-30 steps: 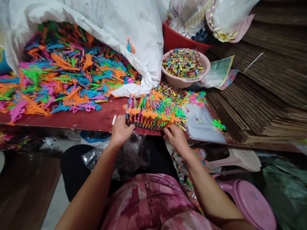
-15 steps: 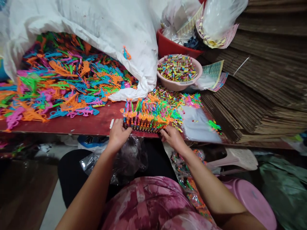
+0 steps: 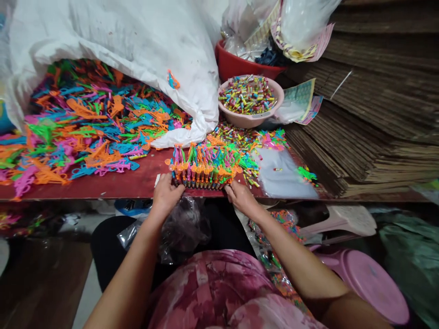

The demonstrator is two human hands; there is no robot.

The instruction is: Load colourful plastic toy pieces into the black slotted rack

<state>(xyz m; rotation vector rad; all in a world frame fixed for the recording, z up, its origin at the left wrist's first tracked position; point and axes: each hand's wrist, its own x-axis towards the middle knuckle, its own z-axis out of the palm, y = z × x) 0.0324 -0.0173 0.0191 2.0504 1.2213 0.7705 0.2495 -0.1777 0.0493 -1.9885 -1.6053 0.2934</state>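
Note:
A tight row of small colourful plastic toys (image 3: 206, 167) stands side by side near the front edge of the red table (image 3: 116, 186). Orange heart-like tips run along its front, with dark ends below them. At the row's left end is my left hand (image 3: 167, 191), its thumb and fingers closed against the end toys. My right hand (image 3: 239, 194) presses its bent fingers at the right end. Between them the row is squeezed from both sides. A crumpled clear plastic bag (image 3: 185, 224) lies on my lap below.
Loose plastic toys (image 3: 92, 132) spill from a large white sack (image 3: 137, 41) at left. A pink bowl (image 3: 248, 119) holds small coloured tubes, with a red basin (image 3: 233, 61) behind. Flat clear bags (image 3: 283, 183) lie at right, beside stacked cardboard (image 3: 370, 151). A pink stool-like object (image 3: 373, 283) is below.
The view has shifted slightly. Both hands stay at the two ends of the toy row, which looks much the same.

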